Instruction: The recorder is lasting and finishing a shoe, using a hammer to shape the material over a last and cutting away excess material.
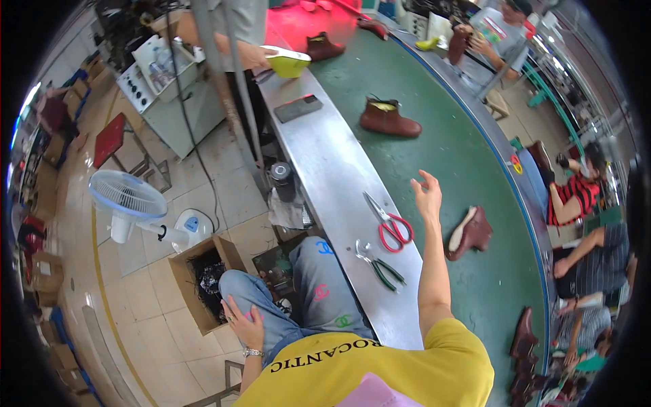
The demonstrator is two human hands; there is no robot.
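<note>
Empty right fingers [428, 180] curl near a smooth, pale-soled boot [479, 230] — released left fingers [234, 316] touch faded denim [244, 285]

Free belt [458, 169] between two brown boots [390, 122]

The bare right arm [435, 285] leaves a short yellow fabric sleeve [458, 349] and extends forward, elbow only slightly bent. The right hand [427, 198] is raised at its far end, with nothing in its grasp; the digits are loosely curved, two visible tips standing apart and pointing forward and to the left. The bare left forearm [251, 372] enters low in the view. A silver-coloured metal band [253, 353] encircles the left wrist. The left hand [247, 330] lies palm down on the denim-clad left thigh [268, 315], fingers extended toward the knee, gripping nothing.
</note>
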